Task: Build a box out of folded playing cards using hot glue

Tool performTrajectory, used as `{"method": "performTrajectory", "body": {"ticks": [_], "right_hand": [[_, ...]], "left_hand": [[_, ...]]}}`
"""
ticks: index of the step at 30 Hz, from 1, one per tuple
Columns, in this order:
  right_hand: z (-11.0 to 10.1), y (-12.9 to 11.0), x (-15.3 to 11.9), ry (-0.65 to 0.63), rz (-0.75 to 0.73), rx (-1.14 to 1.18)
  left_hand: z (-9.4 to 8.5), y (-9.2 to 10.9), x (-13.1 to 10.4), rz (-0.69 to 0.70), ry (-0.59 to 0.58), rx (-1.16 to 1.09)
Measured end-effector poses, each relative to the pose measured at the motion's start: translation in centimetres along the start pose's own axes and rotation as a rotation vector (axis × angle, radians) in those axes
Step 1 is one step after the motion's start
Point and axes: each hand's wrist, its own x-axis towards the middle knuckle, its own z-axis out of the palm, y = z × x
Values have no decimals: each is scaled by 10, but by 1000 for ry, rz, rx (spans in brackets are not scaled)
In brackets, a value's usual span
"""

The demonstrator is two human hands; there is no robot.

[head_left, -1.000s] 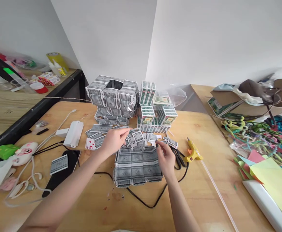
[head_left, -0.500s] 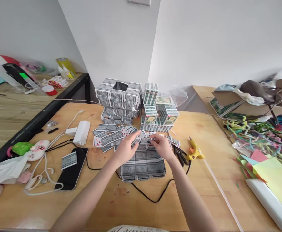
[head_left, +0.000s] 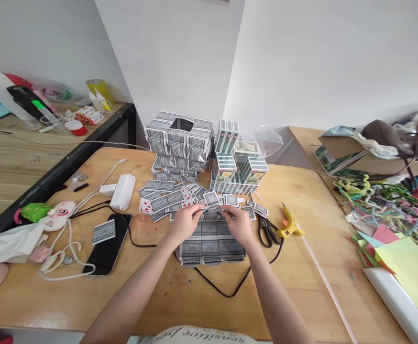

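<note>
A tray-like piece built from playing cards lies on the table in front of me, its patterned grey backs facing up. At its far edge, my left hand pinches the left end of a folded playing card. My right hand has its fingers closed on the card's right end. Just beyond my hands, loose playing cards are scattered, some face up. Behind them stands a taller box made of cards with a square opening on top.
Stacked card packs stand at the back. Right of my hands lie black scissors and a yellow glue gun with a long glue stick; its black cord loops in front. A phone, white cables and a power adapter are on the left.
My left hand has come down from raised, spread fingers to a pinch on the card's left end. My right hand stays at the right end. The camera view has shifted slightly.
</note>
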Motion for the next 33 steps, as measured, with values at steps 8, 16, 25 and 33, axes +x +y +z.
{"method": "performTrajectory", "body": {"ticks": [8,16,25,33], "right_hand": [[7,3,-2,43,-65,-119],[12,5,-3,83,-142,-218],[12,2,-8,92,-241,-324],[13,6,-3,65,-216,-360]], "left_hand": [[2,-3,-1,23,15,40],[7,-8,-3,91,85,61],[12,-11,-2,138,111,140],[12,-9,-3,159,139,87]]}}
